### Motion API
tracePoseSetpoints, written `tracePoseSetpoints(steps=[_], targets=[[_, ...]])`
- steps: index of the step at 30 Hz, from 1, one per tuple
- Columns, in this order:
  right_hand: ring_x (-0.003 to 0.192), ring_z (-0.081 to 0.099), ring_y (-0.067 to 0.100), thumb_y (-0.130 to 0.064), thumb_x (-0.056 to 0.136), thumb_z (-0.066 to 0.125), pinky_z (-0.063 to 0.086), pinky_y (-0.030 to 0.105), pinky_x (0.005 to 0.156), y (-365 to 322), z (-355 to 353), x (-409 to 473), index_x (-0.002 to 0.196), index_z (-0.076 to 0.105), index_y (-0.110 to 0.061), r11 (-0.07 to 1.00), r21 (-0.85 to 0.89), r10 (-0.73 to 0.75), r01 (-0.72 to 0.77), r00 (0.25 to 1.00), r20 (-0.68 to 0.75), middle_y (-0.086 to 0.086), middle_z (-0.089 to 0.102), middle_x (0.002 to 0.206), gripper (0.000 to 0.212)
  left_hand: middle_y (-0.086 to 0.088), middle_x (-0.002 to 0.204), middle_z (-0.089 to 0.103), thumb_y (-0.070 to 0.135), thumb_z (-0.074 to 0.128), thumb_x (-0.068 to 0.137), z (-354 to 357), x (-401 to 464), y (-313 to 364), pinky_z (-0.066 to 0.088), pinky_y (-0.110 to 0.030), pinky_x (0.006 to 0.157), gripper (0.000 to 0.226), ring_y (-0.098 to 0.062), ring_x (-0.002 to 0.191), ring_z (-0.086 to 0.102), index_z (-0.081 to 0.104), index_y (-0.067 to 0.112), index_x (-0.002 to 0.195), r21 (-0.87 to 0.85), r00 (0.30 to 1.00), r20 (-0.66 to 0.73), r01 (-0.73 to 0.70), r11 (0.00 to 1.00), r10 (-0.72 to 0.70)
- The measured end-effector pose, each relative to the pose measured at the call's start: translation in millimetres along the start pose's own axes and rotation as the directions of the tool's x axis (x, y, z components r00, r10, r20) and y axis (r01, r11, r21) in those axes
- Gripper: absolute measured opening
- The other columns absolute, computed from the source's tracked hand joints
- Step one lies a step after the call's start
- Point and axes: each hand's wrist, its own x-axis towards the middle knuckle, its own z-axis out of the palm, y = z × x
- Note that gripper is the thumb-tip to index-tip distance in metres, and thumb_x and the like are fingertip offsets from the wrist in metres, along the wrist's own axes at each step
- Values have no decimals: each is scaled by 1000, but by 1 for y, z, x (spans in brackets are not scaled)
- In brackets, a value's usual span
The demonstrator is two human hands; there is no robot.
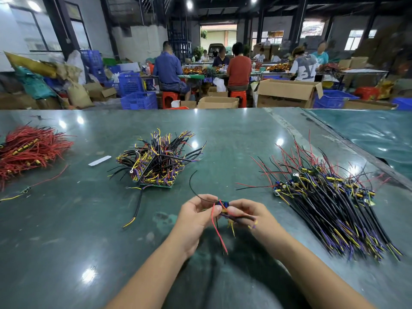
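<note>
Wires, far left: a red wire heap (pixel 26 152) lies at the edge of the counter (pixel 66 230), well apart from both hands.
Strip: a white strip (pixel 99 160) lies flat between that heap and the next one.
Middle heap: the board heap (pixel 156 159), black, yellow and purple leads on green boards, sits ahead and to the left of the hands. A loose black cable (pixel 137 206) trails from it toward the near side.
Left hand: the left hand (pixel 196 216) has its fingers curled, with thumb and fingertips pinching the left end of the wired piece.
Piece in hand: the wired piece (pixel 223 206) is held just above the counter, squarely between the two hands and close to the body. Its long axis runs left to right. A red lead (pixel 217 228) hangs from it toward the person, and a thin black lead (pixel 192 184) arcs up and away.
Right hand: the right hand (pixel 247 216) is curled round the right end, where a black sheathed stub shows under the fingers.
Right heap: the sorted heap (pixel 330 201) lies in rough rows, near the right hand (nearer than any other heap).
Coming move: probably a short carry rightward; the right hand is the nearer one for setting down, the left hand for fetching from the middle.
</note>
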Motion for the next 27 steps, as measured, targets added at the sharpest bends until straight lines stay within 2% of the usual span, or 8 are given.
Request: tracePoseSetpoints(steps=[2,5,9,11,13,21,24,27], targets=[[78,59,14,-6,87,62,49,22,70,3,-3,0,94,68,-4,1000,20,22,-23,999,30,9,69,86,10,-4,80,69,-7,67,78,-6,1,0,52,-25,72,20,-16,79,63,65,12,84,76,999,42,-2,997,-1],[81,59,16,-8,85,64,48,26,76,4,-4,0,93,69,-6,998,63,12,-15,999,52,12,69,89,10,-7,82,71,-3,74,69,-10,0,3,55,-25,72,20,-16,78,65,69,14,78,18,995,95,18,1000,-20],[60,58,8,-13,77,71,46,17,55,4,-2,-1,83,68,-8,998,54,-15,11,997,71,2,67,69,9,-13,81,71,1,82,61,-10,-2,4,53,-31,74,24,-20,73,65,68,11,78,53,990,139,24,998,-32],[56,56,5,-16,74,72,44,13,51,5,-3,-2,83,67,-7,999,33,-21,18,996,82,-1,66,65,15,-16,82,70,1,78,66,-9,-2,3,53,-36,79,20,-24,74,64,66,7,81,61,990,131,37,997,-44],[54,56,2,-9,81,69,43,12,48,7,-3,-1,83,66,-6,999,25,-34,32,996,88,-3,65,63,5,-16,84,71,3,74,68,-10,-2,4,54,-34,79,16,-23,75,64,69,7,83,71,990,126,54,996,-63],[76,62,11,-4,87,59,50,24,76,5,-3,-1,95,64,3,994,-25,-106,110,985,134,11,67,85,12,-6,77,74,9,72,64,-14,-1,6,55,-20,64,11,-11,70,69,77,13,73,57,974,216,52,997,-63],[80,59,18,-20,76,63,48,30,77,2,-4,-3,97,64,4,995,-1,-94,96,983,159,14,66,86,32,-7,78,74,9,71,64,-16,1,6,57,-23,67,13,-13,71,70,77,14,74,46,969,232,79,996,-87],[80,55,19,-18,80,61,45,27,73,3,-4,-3,96,65,3,995,10,-103,102,981,167,12,66,85,26,-10,81,73,3,77,68,-21,2,6,57,-27,69,12,-18,71,70,76,11,79,19,958,271,94,995,-96]])
